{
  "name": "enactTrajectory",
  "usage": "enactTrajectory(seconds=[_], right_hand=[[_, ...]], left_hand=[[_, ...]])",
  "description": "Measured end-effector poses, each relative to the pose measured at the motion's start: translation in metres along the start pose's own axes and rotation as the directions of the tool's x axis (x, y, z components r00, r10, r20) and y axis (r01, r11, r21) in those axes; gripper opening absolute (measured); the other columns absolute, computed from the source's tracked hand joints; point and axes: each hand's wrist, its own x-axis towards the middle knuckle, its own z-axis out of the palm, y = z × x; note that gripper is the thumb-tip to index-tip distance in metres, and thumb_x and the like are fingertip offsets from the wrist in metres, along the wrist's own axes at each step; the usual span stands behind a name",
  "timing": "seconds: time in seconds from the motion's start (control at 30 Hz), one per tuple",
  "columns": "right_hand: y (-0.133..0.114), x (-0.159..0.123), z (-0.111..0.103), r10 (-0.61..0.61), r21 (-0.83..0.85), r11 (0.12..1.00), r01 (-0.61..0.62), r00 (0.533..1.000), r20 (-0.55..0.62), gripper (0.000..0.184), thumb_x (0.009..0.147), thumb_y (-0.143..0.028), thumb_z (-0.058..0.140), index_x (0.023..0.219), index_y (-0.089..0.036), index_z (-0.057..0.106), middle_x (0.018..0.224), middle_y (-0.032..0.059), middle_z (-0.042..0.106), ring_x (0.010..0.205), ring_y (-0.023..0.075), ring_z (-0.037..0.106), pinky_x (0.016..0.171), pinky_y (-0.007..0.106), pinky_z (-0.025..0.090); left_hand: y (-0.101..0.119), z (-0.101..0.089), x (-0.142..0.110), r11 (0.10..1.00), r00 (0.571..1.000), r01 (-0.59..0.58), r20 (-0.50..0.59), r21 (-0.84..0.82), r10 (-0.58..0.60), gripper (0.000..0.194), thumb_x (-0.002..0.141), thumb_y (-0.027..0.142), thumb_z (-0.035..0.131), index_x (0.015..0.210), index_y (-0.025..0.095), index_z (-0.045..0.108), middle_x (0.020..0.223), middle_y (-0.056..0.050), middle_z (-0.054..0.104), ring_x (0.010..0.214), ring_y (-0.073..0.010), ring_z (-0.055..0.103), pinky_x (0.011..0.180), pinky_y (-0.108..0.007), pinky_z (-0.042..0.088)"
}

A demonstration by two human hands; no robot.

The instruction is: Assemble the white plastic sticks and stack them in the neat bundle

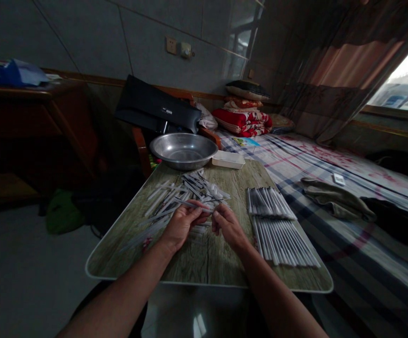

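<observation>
Head view, listed near to far. My left hand (181, 226), fingers curled closed, has hold of one thin wrapped stick (193, 204). My right hand (227, 226), half closed, sits just beside it, fingertips at or near that stick; I cannot tell whether it grips. Both hands are over a wood-pattern tabletop (207, 265) with a white rim. Ahead of them lies a loose heap of wrapped sticks (186, 197), crossed and unordered, apparently the part not yet dealt with. To the right lie two squared rows of sticks (281, 244), side by side and neatly parallel, apparently the part done. At the table's far end stand a steel basin (183, 150) and a white plastic box (228, 159). Farther right, a checked bedspread (330, 244) carries an olive cloth (335, 199). Beyond are folded red bedding (242, 122), a black flat panel (157, 105) and a curtain (330, 70).
</observation>
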Motion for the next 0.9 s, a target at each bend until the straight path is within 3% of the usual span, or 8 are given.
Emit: enactTrajectory(seconds=[0.17, 0.27, 0.37, 0.47, 0.57, 0.67, 0.77, 0.9], right_hand=[[-0.004, 0.001, -0.002, 0.048, 0.013, 0.999, -0.049, 0.997, 0.062, 0.035, 0.086, -0.055, 0.049, 0.073, -0.022, 0.045, 0.057, -0.0042, 0.049, 0.046, 0.0101, 0.046, 0.044, 0.022, 0.039], [-0.004, 0.007, -0.01, -0.02, -0.144, 0.99, 0.004, 0.994, -0.108, 0.03, 0.088, -0.048, 0.045, 0.076, -0.021, 0.049, 0.064, -0.0008, 0.055, 0.056, 0.0132, 0.052, 0.05, 0.024, 0.042], [0.002, 0.012, -0.021, -0.201, -0.481, 0.876, 0.043, 0.938, -0.283, 0.018, 0.087, -0.032, 0.046, 0.085, -0.019, 0.059, 0.082, 0.0056, 0.064, 0.08, 0.0193, 0.058, 0.072, 0.032, 0.047], [0.011, 0.014, -0.025, -0.3, -0.733, 0.677, 0.065, 0.934, -0.194, 0.025, 0.083, -0.016, 0.045, 0.097, -0.017, 0.066, 0.103, 0.0108, 0.067, 0.099, 0.0249, 0.054, 0.09, 0.04, 0.042], [0.017, 0.014, -0.02, -0.271, -0.832, 0.543, 0.114, 0.962, -0.045, 0.039, 0.081, -0.01, 0.045, 0.112, -0.017, 0.067, 0.12, 0.0113, 0.064, 0.107, 0.027, 0.05, 0.095, 0.041, 0.039], [0.019, 0.014, -0.013, -0.209, -0.876, 0.466, 0.125, 0.977, 0.028, 0.044, 0.084, -0.011, 0.045, 0.122, -0.021, 0.064, 0.13, 0.0091, 0.06, 0.112, 0.0281, 0.047, 0.094, 0.041, 0.039], [0.019, 0.015, -0.01, -0.122, -0.915, 0.394, 0.087, 0.992, 0.042, 0.039, 0.088, -0.015, 0.044, 0.118, -0.025, 0.067, 0.134, 0.0065, 0.057, 0.115, 0.0292, 0.044, 0.091, 0.042, 0.038], [0.018, 0.016, -0.01, -0.049, -0.935, 0.35, 0.053, 0.998, 0.038, 0.034, 0.089, -0.016, 0.046, 0.111, -0.026, 0.07, 0.129, 0.006, 0.06, 0.114, 0.0278, 0.044, 0.091, 0.039, 0.036]], left_hand=[[0.003, -0.002, -0.001, 1.0, 1.0, -0.019, -0.009, 0.016, 0.019, 0.026, 0.068, 0.026, 0.081, 0.086, 0.016, 0.064, 0.091, -0.005, 0.075, 0.082, -0.018, 0.071, 0.071, -0.026, 0.057], [0.008, -0.006, 0.003, 0.994, 0.988, -0.106, -0.12, -0.034, 0.101, 0.024, 0.07, 0.026, 0.078, 0.086, 0.016, 0.063, 0.084, -0.003, 0.073, 0.077, -0.0165, 0.07, 0.066, -0.025, 0.057], [0.012, -0.011, 0.009, 0.977, 0.954, -0.162, -0.275, -0.136, 0.12, 0.021, 0.071, 0.023, 0.073, 0.087, 0.017, 0.061, 0.07, 0.002, 0.068, 0.066, -0.0153, 0.068, 0.058, -0.024, 0.055], [0.012, -0.013, 0.011, 0.968, 0.942, -0.147, -0.327, -0.202, 0.075, 0.016, 0.072, 0.02, 0.068, 0.086, 0.016, 0.06, 0.064, 0.003, 0.063, 0.062, -0.016, 0.067, 0.056, -0.026, 0.055], [0.011, -0.011, 0.008, 0.966, 0.954, -0.134, -0.294, -0.221, 0.065, 0.018, 0.073, 0.021, 0.065, 0.089, 0.016, 0.06, 0.064, 0.004, 0.061, 0.055, -0.0127, 0.062, 0.055, -0.027, 0.054], [0.011, -0.01, 0.006, 0.97, 0.966, -0.125, -0.247, -0.21, 0.071, 0.021, 0.072, 0.023, 0.067, 0.091, 0.016, 0.06, 0.063, 0.004, 0.059, 0.046, -0.007, 0.051, 0.043, -0.019, 0.042], [0.011, -0.01, 0.006, 0.98, 0.971, -0.126, -0.222, -0.157, 0.089, 0.025, 0.071, 0.03, 0.069, 0.089, 0.015, 0.059, 0.061, 0.005, 0.056, 0.04, -0.0033, 0.04, 0.037, -0.014, 0.027], [0.009, -0.011, 0.007, 0.988, 0.97, -0.127, -0.218, -0.081, 0.107, 0.035, 0.07, 0.044, 0.071, 0.087, 0.015, 0.059, 0.059, 0.005, 0.055, 0.039, -0.0031, 0.036, 0.036, -0.014, 0.024]])
